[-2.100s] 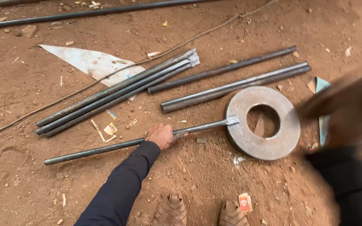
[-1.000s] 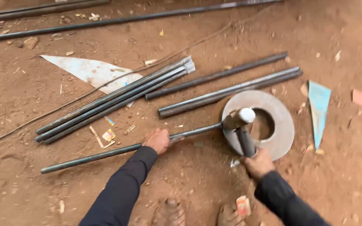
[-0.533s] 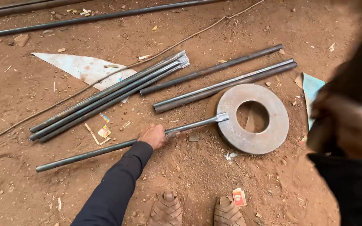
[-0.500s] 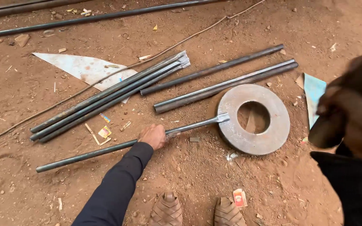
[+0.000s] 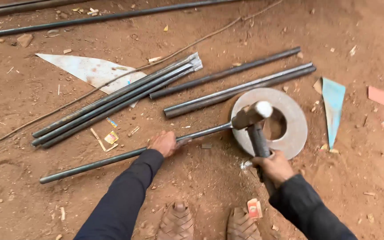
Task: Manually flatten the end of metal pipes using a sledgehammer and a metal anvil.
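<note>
On the dirt floor, left hand [image 5: 164, 143] clamps the rod [image 5: 125, 154]; right hand [image 5: 275, 166], closed round the hammer [image 5: 253, 121], should strike squarely on the ring plate [image 5: 295, 129].

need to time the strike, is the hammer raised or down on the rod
Down: the hammer head rests on the rod tip over the steel ring, gripped by the right hand.
</note>
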